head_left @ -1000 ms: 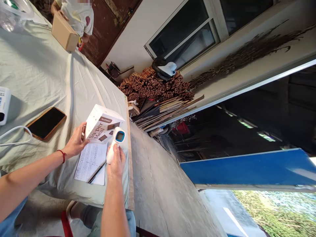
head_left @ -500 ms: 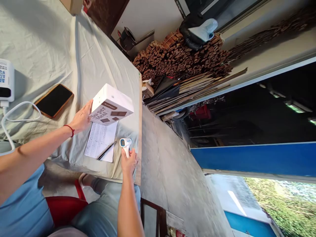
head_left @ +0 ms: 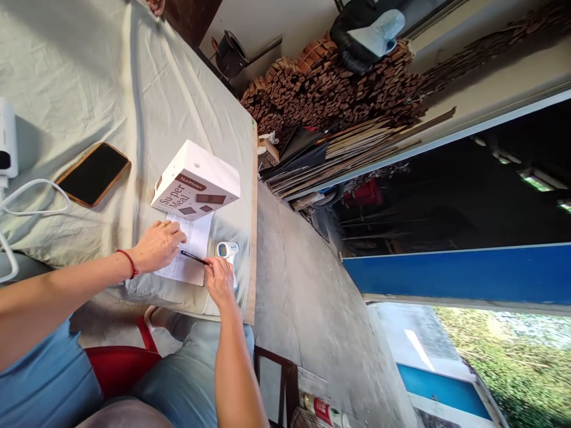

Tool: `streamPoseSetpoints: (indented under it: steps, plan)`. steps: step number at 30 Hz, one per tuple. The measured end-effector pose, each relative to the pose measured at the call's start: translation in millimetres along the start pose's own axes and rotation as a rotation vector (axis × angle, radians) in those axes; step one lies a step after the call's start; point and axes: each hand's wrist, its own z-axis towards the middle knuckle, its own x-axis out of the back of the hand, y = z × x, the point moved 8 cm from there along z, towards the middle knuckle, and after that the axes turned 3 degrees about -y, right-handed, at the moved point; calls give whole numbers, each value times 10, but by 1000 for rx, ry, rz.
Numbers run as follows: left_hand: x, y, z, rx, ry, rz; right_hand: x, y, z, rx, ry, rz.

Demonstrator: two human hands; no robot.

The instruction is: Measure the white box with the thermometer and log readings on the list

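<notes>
My right hand [head_left: 219,278] is closed on a black pen [head_left: 194,257], which points left over a written sheet of paper [head_left: 190,273]. Beside those fingers a white and blue infrared thermometer [head_left: 228,249] lies on the cloth, its handle partly hidden by the hand. My left hand [head_left: 159,245], with a red cord at the wrist, is over the left part of the sheet. Its fingers are bent and together; their tips and anything in them are hidden. Just beyond stands a white "Super Meal" box [head_left: 196,181], covering the sheet's far edge.
A phone in an orange-brown case [head_left: 94,174] lies on the cloth-covered table [head_left: 187,101]. Left of it, a white device [head_left: 6,139] has a white cable [head_left: 38,184]. The table's right edge borders concrete floor [head_left: 303,285]. Stacked wood [head_left: 312,89] lies beyond.
My left hand has left the box and come down over the sheet. My right hand has let go of the thermometer, which now lies down, and has picked up the pen.
</notes>
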Motion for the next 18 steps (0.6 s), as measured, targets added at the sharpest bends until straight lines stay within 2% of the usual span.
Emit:
streamPoseSetpoints:
  steps: [3,6,10,12,15,18]
  plan:
    - [-195,52,-46,32,-186,61,119,92,-105,-119,242,128]
    - [-291,182,-106,-9,-255,134,66,93,-173,-281,414,330]
    - [-383,352,-222,-70,-306,225,-221,-45,-108,-413,395,618]
    - [-404,390,-258,-81,-311,233,-293,-86,-85,-452,407,685]
    - [-425,389,-268,-69,-319,224,-282,-91,-91,-485,452,668]
    - [-448,370,-254,-49,-330,226,-267,-115,-70,-464,394,598]
